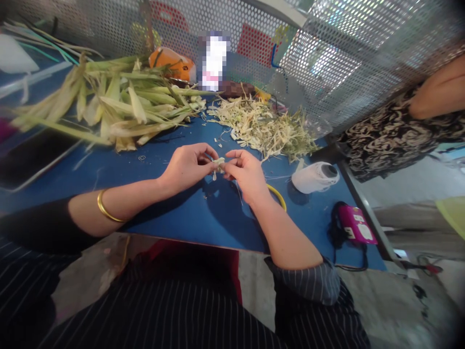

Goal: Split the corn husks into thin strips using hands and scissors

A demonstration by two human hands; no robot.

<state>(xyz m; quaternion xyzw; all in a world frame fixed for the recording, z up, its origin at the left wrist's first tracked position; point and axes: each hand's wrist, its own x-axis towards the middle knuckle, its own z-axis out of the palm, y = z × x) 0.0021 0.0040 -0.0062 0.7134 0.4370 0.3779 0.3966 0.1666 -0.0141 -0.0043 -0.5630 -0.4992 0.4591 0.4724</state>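
Between the fingertips of both hands is a small pale cluster (219, 164) that looks like pieces of dried husk. My left hand (189, 164) pinches it from one side, and a gold bangle circles that forearm. From the other side my right hand (249, 173) pinches it, fingers curled inward. A thin thread hangs by the right hand. Behind the left hand spreads a heap of long green-yellow husk leaves (119, 104). Beyond the right hand lies a pile of small pale husk pieces (254, 123) with stems. A white thread spool (310, 178) rests to the right.
The blue table (189, 220) ends at a front edge near my body. On it are a yellow ring (278, 194), a magenta box (358, 224) with a black cord, and an orange packet (173, 64). A perforated metal panel (316, 63) stands behind. A person's arm (439, 89) shows at right.
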